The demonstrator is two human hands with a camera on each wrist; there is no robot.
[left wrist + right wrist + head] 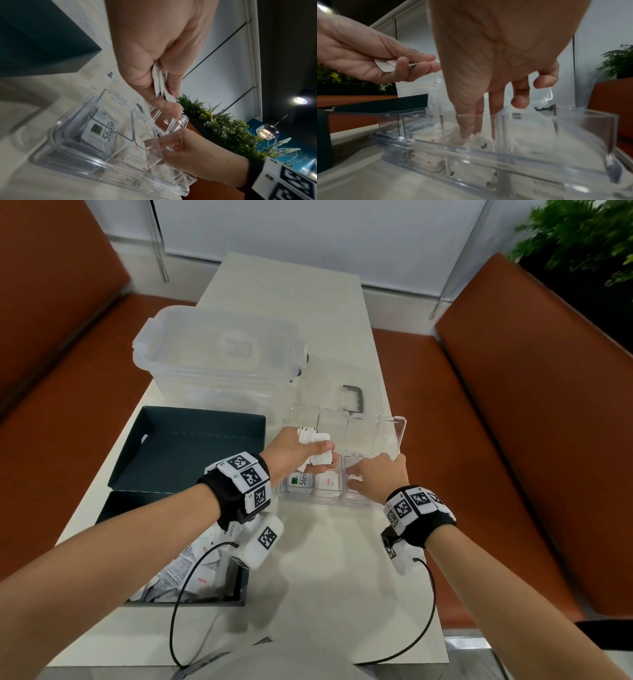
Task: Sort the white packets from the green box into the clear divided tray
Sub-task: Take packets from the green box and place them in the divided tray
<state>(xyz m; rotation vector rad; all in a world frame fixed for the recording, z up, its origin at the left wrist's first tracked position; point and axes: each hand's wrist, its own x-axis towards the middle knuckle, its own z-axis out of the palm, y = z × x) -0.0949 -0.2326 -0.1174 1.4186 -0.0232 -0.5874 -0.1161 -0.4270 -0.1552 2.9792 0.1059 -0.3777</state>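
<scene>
My left hand (323, 455) hovers over the clear divided tray (402, 436) and grips a bunch of white packets (317, 451), seen from below as packets (159, 79) between thumb and fingers. My right hand (368, 474) reaches down into the tray's near right compartment; its straight fingertips (464, 136) touch a white packet (481, 139) lying there. A Stevia packet (302, 480) fills the near left compartment, and a red-printed packet (328, 482) the near middle. The green box (244, 587) at lower left holds several more packets (191, 575).
The box's dark green lid (191, 446) lies open-side up left of the tray. A clear storage bin (219, 350) stands behind it, its lid with a grey handle (355, 397) behind the tray. Brown benches flank the narrow white table (342, 594).
</scene>
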